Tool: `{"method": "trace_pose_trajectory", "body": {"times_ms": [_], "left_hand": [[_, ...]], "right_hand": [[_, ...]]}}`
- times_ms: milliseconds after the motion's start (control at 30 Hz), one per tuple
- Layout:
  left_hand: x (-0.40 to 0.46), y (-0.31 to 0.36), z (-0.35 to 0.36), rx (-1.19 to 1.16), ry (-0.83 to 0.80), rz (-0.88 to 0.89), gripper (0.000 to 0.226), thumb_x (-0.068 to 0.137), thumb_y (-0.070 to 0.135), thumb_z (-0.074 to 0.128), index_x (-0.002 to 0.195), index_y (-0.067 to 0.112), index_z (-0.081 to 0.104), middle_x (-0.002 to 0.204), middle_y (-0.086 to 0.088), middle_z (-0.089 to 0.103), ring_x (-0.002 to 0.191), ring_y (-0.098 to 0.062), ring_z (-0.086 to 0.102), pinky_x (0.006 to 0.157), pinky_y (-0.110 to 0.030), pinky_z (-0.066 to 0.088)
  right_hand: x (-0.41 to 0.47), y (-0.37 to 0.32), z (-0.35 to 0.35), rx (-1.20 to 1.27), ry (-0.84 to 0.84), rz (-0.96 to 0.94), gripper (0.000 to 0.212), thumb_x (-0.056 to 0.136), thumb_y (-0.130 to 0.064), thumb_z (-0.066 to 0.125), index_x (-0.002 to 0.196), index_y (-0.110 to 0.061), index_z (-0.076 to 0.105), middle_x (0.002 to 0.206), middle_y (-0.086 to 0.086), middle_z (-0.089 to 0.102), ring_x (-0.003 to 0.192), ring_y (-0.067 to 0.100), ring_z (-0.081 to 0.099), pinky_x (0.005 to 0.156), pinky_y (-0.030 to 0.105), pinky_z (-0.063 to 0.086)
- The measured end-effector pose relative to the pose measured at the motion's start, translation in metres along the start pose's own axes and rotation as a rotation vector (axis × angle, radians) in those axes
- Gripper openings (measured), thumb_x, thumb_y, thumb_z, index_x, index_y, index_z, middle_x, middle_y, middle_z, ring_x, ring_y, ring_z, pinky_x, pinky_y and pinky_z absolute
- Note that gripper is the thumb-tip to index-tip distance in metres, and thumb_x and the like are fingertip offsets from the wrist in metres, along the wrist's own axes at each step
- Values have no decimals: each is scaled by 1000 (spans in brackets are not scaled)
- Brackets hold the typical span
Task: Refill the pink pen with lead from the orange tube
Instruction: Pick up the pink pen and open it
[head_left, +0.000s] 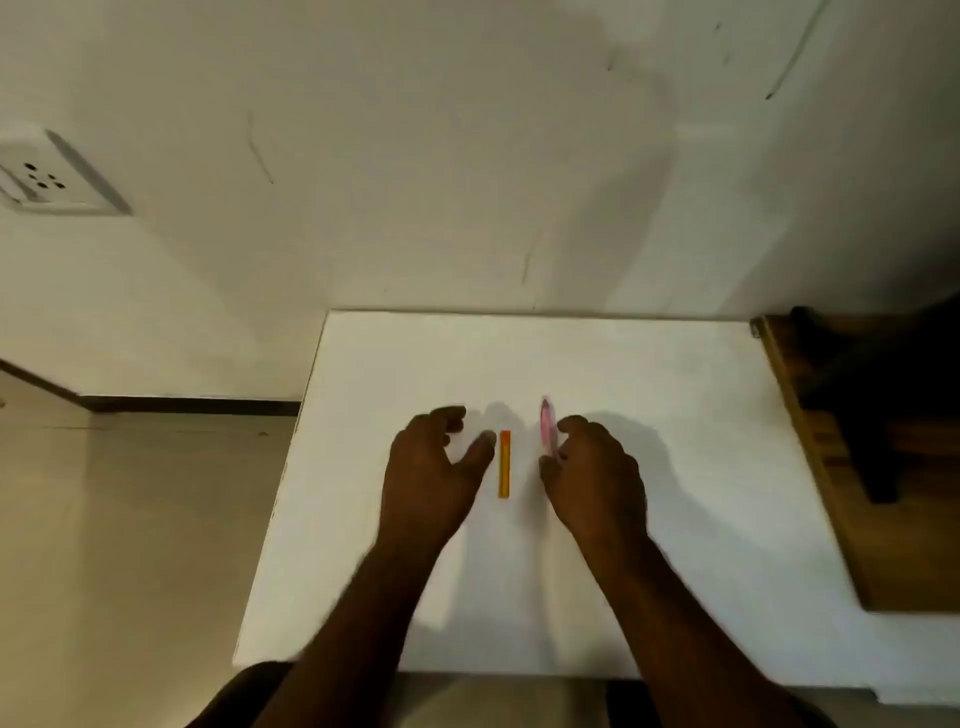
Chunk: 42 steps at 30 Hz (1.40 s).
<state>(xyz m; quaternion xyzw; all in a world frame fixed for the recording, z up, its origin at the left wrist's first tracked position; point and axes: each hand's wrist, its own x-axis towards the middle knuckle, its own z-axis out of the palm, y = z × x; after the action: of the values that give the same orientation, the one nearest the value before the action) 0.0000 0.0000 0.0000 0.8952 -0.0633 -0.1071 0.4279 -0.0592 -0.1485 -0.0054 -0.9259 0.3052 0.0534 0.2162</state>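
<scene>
The orange tube (504, 463) lies flat on the white table (675, 415), pointing away from me. My left hand (434, 467) hovers just left of it with fingers curled and apart, the thumb tip close beside the tube's far end, holding nothing. The pink pen (547, 425) is blurred and stands to the right of the tube, pointing away from me. My right hand (597, 475) has its thumb and fingers closed around the pen's near part, which they hide.
The table's left edge drops to a beige floor (130, 519). A wooden board (831, 493) with a dark object adjoins the table's right side. A white wall with a socket plate (47, 179) rises behind.
</scene>
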Motion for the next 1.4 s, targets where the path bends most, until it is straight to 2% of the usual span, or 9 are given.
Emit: {"method": "trace_pose_trajectory", "body": {"times_ms": [100,333,500,600,700,867,1000,1200,1400], "left_hand": [[12,-2,15,-14,-38,-26,46,85,51,68,126,29,62,109,17,64,95,-2,59,75,-14,42],[36,14,26,-98,-77,-132,40,85,52,65,119,30,65,99,18,68,91,-1,64,77,-21,50],[36,20,29,-141,-84,-129,36,85,52,67,114,30,69,96,19,70,91,-1,65,77,-19,49],[36,22,30,-197,-117,-139,27,86,49,68,102,29,75,93,15,74,91,-2,68,84,-27,56],[35,24,28,-304,-160,-120,17,90,39,67,85,28,79,77,10,77,75,-4,71,73,-26,56],[37,23,26,-355,-156,-114,19,93,28,67,79,23,79,69,5,76,61,-4,69,61,-19,49],[38,26,25,-356,-162,-100,19,92,27,68,77,22,78,68,3,75,61,-6,67,65,-29,58],[35,30,28,-320,-220,-91,19,93,26,67,78,22,78,71,4,75,65,-9,67,66,-25,56],[30,35,32,-296,-275,-87,19,93,26,67,79,20,78,70,-3,74,61,-14,61,58,-22,50]], "right_hand": [[18,7,7,-6,2,25,31,90,-31,71,117,-19,61,110,3,72,96,25,71,76,30,53],[33,7,9,141,-40,82,41,84,-30,78,122,-23,61,102,-2,76,90,21,73,80,30,56],[36,8,-1,371,30,68,38,81,-29,83,114,-25,63,80,-15,64,68,5,63,65,19,48],[34,2,-3,499,-5,40,37,81,-27,85,111,-25,63,85,-10,71,72,7,68,71,27,58],[33,-4,-5,598,-68,4,36,82,-27,83,111,-28,62,89,-7,73,77,13,73,75,34,64],[35,-7,-8,651,-147,-43,30,84,-30,81,106,-34,62,86,-9,72,76,13,74,74,32,65],[42,-1,-18,802,-218,-25,21,91,-21,73,104,-36,67,84,-5,76,76,13,76,71,31,65],[53,-3,-27,1127,-81,108,13,96,-28,66,95,-26,78,87,-1,80,79,20,76,71,28,62],[58,-5,-22,1069,-2,95,16,96,-21,66,84,-28,75,88,3,77,88,26,75,85,39,63]]}}
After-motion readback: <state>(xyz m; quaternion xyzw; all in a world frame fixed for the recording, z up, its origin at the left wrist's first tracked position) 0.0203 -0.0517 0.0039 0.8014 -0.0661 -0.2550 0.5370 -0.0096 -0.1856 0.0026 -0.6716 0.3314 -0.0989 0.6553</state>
